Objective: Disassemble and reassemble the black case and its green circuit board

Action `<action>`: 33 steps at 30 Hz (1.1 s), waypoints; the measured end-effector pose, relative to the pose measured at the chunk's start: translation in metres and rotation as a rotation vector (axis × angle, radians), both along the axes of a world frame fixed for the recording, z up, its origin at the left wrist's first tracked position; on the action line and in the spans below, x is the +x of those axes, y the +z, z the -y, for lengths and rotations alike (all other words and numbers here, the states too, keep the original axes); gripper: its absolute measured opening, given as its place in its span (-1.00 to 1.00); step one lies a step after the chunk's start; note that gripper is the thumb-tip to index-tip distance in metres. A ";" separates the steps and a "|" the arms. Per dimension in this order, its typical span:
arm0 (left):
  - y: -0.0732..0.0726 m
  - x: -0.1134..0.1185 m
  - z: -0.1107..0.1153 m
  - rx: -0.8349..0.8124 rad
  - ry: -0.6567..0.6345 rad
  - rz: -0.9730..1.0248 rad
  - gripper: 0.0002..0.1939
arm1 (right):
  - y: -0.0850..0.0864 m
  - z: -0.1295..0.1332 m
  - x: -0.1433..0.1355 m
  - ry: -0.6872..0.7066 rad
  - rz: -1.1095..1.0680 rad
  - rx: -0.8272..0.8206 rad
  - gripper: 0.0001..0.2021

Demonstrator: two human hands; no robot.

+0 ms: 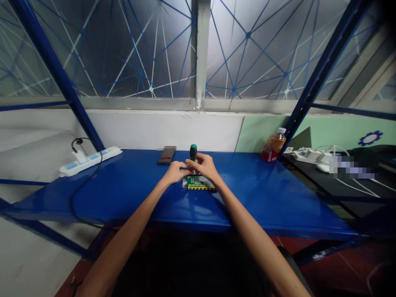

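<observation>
A screwdriver point(193, 152) with a green and black handle stands upright over a green circuit board point(195, 181). My right hand point(206, 166) is closed at the screwdriver, its fingers around the lower part of the handle. My left hand point(175, 172) reaches in from the left, fingertips pressed together beside the screwdriver's shaft, just above the board. What those fingertips pinch is hidden. Along the board's near edge runs a yellow strip point(201, 188) with dark marks. The screwdriver's tip and the far part of the board are covered by my hands.
A phone point(167, 155) lies behind my left hand on the blue table point(123, 189). On the left is a white power strip point(93, 161) with a black cable hanging over the front edge. A drink bottle point(274, 145) stands at the back right, near a blue upright post.
</observation>
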State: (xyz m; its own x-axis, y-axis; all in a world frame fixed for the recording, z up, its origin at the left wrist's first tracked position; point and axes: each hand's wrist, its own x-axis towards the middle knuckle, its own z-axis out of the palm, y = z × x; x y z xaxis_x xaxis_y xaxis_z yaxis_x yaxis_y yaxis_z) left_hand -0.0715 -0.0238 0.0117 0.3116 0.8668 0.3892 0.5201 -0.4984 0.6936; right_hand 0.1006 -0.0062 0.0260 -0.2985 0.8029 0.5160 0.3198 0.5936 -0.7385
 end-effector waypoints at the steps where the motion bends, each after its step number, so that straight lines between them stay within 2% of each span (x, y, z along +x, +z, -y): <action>1: -0.001 0.000 0.000 0.008 0.001 -0.001 -0.80 | 0.000 0.000 0.000 -0.002 -0.004 -0.001 -0.63; 14: 0.003 0.006 0.005 0.005 0.052 -0.011 -0.80 | 0.000 0.003 0.002 0.015 -0.085 -0.030 -0.66; 33: 0.002 0.006 0.005 0.033 0.080 -0.046 -0.81 | -0.005 0.003 0.002 0.024 -0.076 -0.048 -0.64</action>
